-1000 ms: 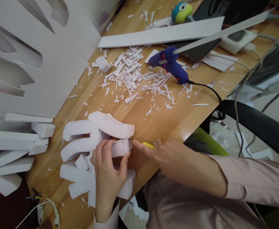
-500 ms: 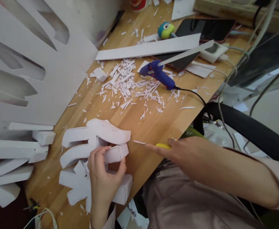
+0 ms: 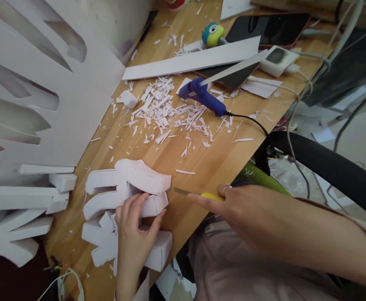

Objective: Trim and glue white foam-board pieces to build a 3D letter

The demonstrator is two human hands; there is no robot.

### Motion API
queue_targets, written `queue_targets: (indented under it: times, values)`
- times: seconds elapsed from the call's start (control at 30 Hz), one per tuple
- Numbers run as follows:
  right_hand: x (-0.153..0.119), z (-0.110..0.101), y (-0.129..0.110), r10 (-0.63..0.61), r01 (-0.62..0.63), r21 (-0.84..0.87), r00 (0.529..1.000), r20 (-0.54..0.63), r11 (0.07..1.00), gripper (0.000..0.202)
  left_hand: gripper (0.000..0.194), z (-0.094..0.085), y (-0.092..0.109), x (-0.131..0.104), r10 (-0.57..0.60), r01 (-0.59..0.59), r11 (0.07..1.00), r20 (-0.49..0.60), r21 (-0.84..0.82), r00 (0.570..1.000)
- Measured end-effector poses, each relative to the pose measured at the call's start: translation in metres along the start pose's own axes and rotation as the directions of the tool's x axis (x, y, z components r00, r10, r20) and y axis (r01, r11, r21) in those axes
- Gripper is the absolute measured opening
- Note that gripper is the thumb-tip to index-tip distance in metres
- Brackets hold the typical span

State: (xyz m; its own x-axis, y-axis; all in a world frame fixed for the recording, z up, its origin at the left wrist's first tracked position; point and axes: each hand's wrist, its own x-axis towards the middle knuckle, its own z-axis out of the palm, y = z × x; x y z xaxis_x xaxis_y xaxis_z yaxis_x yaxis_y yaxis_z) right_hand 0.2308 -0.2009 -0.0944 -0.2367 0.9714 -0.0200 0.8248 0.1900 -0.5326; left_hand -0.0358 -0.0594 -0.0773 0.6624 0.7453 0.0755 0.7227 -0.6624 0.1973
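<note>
A white foam-board character (image 3: 133, 173) with curved strokes and boxed sides lies on the wooden table. My left hand (image 3: 133, 225) grips one of its strokes, thumb on the near side and fingers across the top. In my right hand (image 3: 233, 202) is a yellow-handled craft knife (image 3: 212, 196); the index finger stretches along it. Its thin blade points left, just short of the character's right end and not touching it. A narrow white offcut (image 3: 185, 172) lies on the table above the blade.
A blue glue gun (image 3: 203, 97) with a white stick rests beside a heap of white scraps (image 3: 159, 102). Behind are a long white strip (image 3: 192, 58) and a phone (image 3: 267, 29). Cut white board (image 3: 85, 108) stands at left, above more white shapes (image 3: 13, 198). Cables hang at right.
The narrow white offcut, earlier at the knife's blade, now lies apart on the table. The blade shows bare. My left hand keeps its grip on the character.
</note>
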Motion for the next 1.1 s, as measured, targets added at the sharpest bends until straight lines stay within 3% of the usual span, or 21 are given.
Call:
queue_targets:
  times: [0.2, 0.33, 0.6, 0.83, 1.1]
  values:
    - [0.014, 0.007, -0.018, -0.124, 0.119, 0.118, 0.992, 0.030, 0.986, 0.084, 0.038, -0.005, -0.005, -0.005, -0.037, 0.035, 0.997, -0.027, -0.067, 0.999]
    - [0.016, 0.004, -0.015, -0.109, 0.104, 0.067, 0.991, 0.076, 0.992, 0.082, 0.036, -0.004, -0.006, -0.007, -0.004, 0.002, 0.998, -0.044, -0.060, 0.999]
    - [0.026, 0.004, -0.019, -0.057, 0.054, 0.074, 0.998, 0.034, 0.996, 0.079, 0.039, 0.008, -0.009, -0.008, -0.003, -0.009, 0.993, -0.107, -0.115, 0.994]
    - [0.040, 0.030, -0.022, 0.168, -0.133, 0.394, 0.984, -0.054, 0.909, 0.034, 0.043, 0.014, -0.002, -0.007, -0.039, 0.053, 0.995, -0.158, 0.080, 0.987]
    - [0.045, 0.027, -0.019, 0.311, -0.225, 0.551, 0.948, -0.065, 0.803, 0.038, 0.037, 0.021, 0.015, 0.023, -0.191, 0.225, 0.968, -0.252, 0.111, 0.949]
